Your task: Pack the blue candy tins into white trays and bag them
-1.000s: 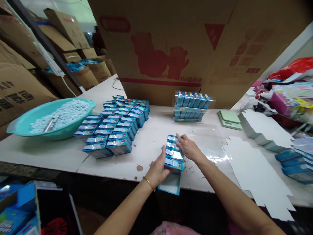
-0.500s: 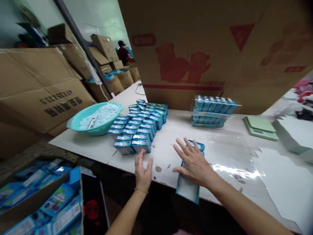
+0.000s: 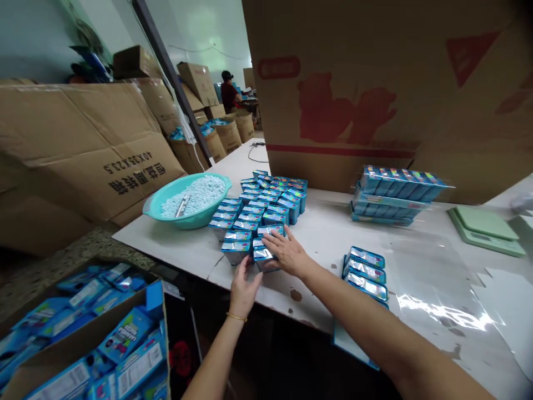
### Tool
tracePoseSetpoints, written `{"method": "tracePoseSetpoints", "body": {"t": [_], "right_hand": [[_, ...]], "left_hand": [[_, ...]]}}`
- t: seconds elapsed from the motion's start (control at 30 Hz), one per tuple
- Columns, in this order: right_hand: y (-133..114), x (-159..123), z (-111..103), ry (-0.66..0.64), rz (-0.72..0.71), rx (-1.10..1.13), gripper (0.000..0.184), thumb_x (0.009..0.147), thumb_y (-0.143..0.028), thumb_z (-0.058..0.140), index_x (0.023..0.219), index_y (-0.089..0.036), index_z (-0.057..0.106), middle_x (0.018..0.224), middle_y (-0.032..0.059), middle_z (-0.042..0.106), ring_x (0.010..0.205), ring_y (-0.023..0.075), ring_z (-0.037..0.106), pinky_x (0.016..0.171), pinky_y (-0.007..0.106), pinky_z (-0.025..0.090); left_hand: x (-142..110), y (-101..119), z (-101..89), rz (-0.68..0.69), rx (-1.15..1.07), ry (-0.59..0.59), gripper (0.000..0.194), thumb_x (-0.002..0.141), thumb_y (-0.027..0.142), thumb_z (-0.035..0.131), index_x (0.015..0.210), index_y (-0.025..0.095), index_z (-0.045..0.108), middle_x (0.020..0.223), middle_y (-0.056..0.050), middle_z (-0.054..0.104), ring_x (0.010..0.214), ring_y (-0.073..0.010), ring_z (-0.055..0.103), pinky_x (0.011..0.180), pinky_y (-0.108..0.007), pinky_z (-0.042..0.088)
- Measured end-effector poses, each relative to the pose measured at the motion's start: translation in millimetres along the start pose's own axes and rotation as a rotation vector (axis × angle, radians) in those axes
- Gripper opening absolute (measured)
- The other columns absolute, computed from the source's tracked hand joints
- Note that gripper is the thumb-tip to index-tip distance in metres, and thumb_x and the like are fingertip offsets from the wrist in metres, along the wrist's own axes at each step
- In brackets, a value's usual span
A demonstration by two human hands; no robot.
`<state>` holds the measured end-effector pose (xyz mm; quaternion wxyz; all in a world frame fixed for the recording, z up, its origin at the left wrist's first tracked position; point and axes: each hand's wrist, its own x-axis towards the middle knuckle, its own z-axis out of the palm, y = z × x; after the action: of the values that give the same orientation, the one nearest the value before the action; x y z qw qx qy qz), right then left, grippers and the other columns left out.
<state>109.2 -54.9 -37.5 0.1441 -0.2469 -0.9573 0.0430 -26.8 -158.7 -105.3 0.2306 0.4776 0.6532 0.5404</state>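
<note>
the right hand (image 3: 285, 253) lies over the nearest of the blue boxes (image 3: 245, 225) grouped on the counter (image 3: 314, 233), the left hand (image 3: 244, 289) at their front edge; a teal basin (image 3: 191, 223) of pale pellets (image 3: 202, 191) stands left, a green scale (image 3: 485, 225) far right.

Nine o'clock, upside down on the carton (image 3: 83, 125): "40X35X23.5", and beside it "恒益周转箱"! Two o'clock, a red triangle (image 3: 470, 55) on the panel (image 3: 353, 33), its print illegible. Eight o'clock, the packets' (image 3: 125, 336) lettering blurs.

On the white surface (image 3: 318, 225) I see one turquoise basin (image 3: 189, 223) at left, many blue boxes (image 3: 254, 210) beside it, and at right a clear plastic sheet (image 3: 420, 258) and a green scale (image 3: 485, 224).
</note>
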Motion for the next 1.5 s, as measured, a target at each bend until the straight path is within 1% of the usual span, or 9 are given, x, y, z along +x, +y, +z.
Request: {"method": "tracePoseSetpoints", "body": {"t": [0.23,0.37,0.53,0.63,0.8,0.93,1.07,1.27,1.5], "right_hand": [[-1.2,-12.7,-10.1,-0.13,0.016,0.035,0.064,0.072,-0.05,0.053,0.125,-0.019,0.038,0.133,0.0086,0.035,0.125,0.0267,0.024,0.102,0.045,0.013],[-5.3,-10.1,-15.5,-0.084,0.052,-0.017,0.067,0.071,-0.044,0.057,0.128,-0.017,0.033,0.129,0.0114,0.039,0.12,0.0269,0.029,0.101,0.044,0.016],[-27.9,-32.8,-24.9,-0.064,0.109,-0.026,0.08,0.058,-0.053,0.062,0.122,-0.012,0.037,0.108,0.0127,0.049,0.099,0.0268,0.042,0.09,0.044,0.031],[-49.5,-61.4,-27.4,-0.06,0.106,0.042,0.068,0.061,-0.054,0.059,0.111,-0.013,0.042,0.1,0.011,0.049,0.092,0.024,0.043,0.079,0.039,0.039],[-77.9,-132.3,-60.3,0.087,0.172,0.175,0.07,0.061,-0.048,0.062,0.117,-0.014,0.036,0.107,0.0113,0.047,0.095,0.0234,0.043,0.08,0.038,0.04],[-78.9,-202.2,-98.3,0.402,0.366,0.265,0.075,0.061,-0.038,0.065,0.124,-0.017,0.031,0.116,0.0104,0.042,0.106,0.023,0.04,0.09,0.037,0.036],[-62.8,-243.0,-98.4,0.511,0.514,0.231,0.069,0.063,-0.036,0.064,0.123,-0.021,0.033,0.113,0.0088,0.044,0.105,0.0234,0.041,0.089,0.039,0.038],[-58.0,-249.4,-72.3,0.409,0.546,0.118,0.072,0.068,-0.032,0.058,0.13,-0.019,0.025,0.118,0.0107,0.039,0.109,0.0253,0.037,0.091,0.042,0.036],[-63.3,-224.1,-87.0,0.052,0.505,-0.133,0.071,0.069,-0.033,0.055,0.131,-0.015,0.027,0.118,0.0137,0.042,0.103,0.0276,0.04,0.085,0.042,0.037]], "left_hand": [[13.8,12.3,16.4,0.082,0.098,-0.074,0.077,0.056,0.037,0.067,0.121,0.016,0.032,0.116,-0.013,0.043,0.111,-0.0267,0.042,0.094,-0.044,0.033],[27.0,13.5,24.5,0.067,0.017,-0.124,0.076,0.05,0.036,0.069,0.115,0.013,0.036,0.113,-0.014,0.045,0.108,-0.0276,0.044,0.092,-0.044,0.034],[0.9,21.2,15.5,0.0,-0.169,-0.375,0.075,0.051,0.032,0.069,0.116,0.017,0.034,0.111,-0.01,0.05,0.1,-0.0244,0.051,0.088,-0.042,0.038],[-33.4,26.3,6.3,-0.076,-0.197,-0.461,0.072,0.055,0.031,0.068,0.118,0.019,0.033,0.111,-0.01,0.051,0.099,-0.025,0.052,0.086,-0.042,0.041],[-82.9,50.7,3.4,-0.037,-0.25,-0.41,0.09,0.048,0.03,0.074,0.126,0.023,0.029,0.129,-0.01,0.037,0.117,-0.027,0.037,0.095,-0.04,0.034],[-109.4,71.6,30.4,-0.165,-0.398,-0.362,0.06,0.065,0.042,0.06,0.118,0.019,0.044,0.114,-0.009,0.052,0.104,-0.0214,0.049,0.086,-0.034,0.042],[-121.6,74.6,74.0,-0.177,-0.23,-0.378,0.038,0.069,0.037,0.055,0.098,0.014,0.06,0.09,-0.008,0.06,0.073,-0.0146,0.057,0.067,-0.027,0.047],[-128.9,67.2,99.0,-0.119,-0.149,-0.394,0.031,0.069,0.032,0.053,0.092,0.015,0.064,0.079,-0.005,0.064,0.062,-0.0122,0.055,0.059,-0.024,0.046],[-127.5,76.5,94.9,-0.093,-0.041,-0.408,0.024,0.068,0.027,0.052,0.085,0.016,0.065,0.075,-0.004,0.065,0.06,-0.0119,0.055,0.062,-0.025,0.045]]}}
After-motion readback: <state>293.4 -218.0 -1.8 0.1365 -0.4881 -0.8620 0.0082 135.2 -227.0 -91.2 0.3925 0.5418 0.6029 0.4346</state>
